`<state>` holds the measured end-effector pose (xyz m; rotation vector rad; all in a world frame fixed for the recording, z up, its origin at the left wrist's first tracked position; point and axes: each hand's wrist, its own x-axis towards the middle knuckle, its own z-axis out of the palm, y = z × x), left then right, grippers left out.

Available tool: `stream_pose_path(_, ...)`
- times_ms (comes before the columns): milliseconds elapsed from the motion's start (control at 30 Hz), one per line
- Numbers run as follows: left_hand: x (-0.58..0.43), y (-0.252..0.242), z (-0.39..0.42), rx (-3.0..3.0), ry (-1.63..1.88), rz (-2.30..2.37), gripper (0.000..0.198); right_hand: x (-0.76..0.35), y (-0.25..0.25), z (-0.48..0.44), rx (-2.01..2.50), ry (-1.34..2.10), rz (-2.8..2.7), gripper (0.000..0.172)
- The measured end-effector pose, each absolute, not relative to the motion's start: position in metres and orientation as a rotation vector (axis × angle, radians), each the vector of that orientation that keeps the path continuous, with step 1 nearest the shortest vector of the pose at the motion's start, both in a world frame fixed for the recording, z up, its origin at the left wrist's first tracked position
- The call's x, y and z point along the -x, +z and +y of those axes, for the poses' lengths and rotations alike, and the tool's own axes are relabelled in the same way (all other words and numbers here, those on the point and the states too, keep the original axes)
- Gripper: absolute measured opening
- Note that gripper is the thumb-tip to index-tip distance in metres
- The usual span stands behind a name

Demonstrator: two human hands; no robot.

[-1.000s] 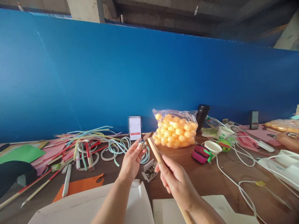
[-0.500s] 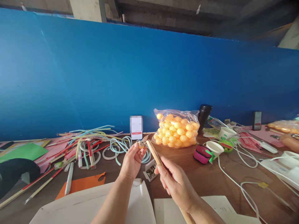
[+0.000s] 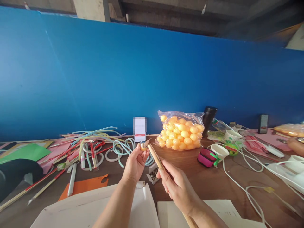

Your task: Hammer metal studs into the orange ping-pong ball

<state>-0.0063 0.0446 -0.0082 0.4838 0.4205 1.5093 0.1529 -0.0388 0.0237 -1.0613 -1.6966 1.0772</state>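
Note:
My left hand [image 3: 135,163] pinches a small shiny gold-and-silver piece [image 3: 143,146] between thumb and fingertips; its exact kind is too small to make out. A thin pointed part shows at its upper right. In my right hand [image 3: 177,183] is a light wooden stick [image 3: 155,155], gripped along its length and slanting up to the left. The stick's upper end lies close beside the shiny piece; whether they touch I cannot tell. Below and between the hands sits a small open box [image 3: 154,173] of little metallic pieces, partly behind my right fingers.
A clear bag of orange balls [image 3: 181,134] stands at the back, beside a black bottle [image 3: 209,122]. A phone [image 3: 140,129] leans on the blue wall. Tangled tubes [image 3: 123,148] and sticks lie left. Cups [image 3: 219,151] and white cables [image 3: 234,182] lie right. White sheets [image 3: 95,209] lie in front.
The whole view has shifted slightly, with the surroundings a little further right in the picture. Both hands keep their holds, and the stick's tip sits slightly lower and further left.

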Motion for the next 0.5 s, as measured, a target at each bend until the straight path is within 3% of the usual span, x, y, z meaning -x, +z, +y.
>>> stream_pose_path(500, 0.006, -0.0053, 0.044, -0.417, 1.493, 0.431, 0.013, -0.1531, 0.0331, -0.0406, 1.036, 1.157, -1.632, 0.03)
